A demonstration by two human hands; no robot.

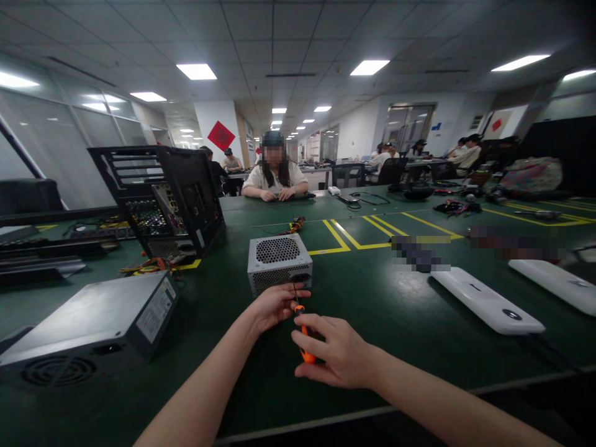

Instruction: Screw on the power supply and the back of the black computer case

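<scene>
Silver PSU box (278, 251) sits on the green desk (372, 298), approx 12 o'clock of L grip (274, 305) and 11 o'clock of R grip (333, 351), just ahead of both. R grip: fingers curled loosely round the orange-and-black handle of a screwdriver (308, 356), shaft pointing approx 12, tip nr the box's lower R corner; can't tell if it's in a screw. L grip: part-open, fingers stretched twd 2, right by shaft & box front; can't tell if it pinches the shaft or touches the box. 2nd, larger PSU (93, 320) at L grip's 9, black PC case (172, 198) at its 10, both well apart. White device (487, 301) w/ dark round button at R grip's 2–3, well off.
</scene>
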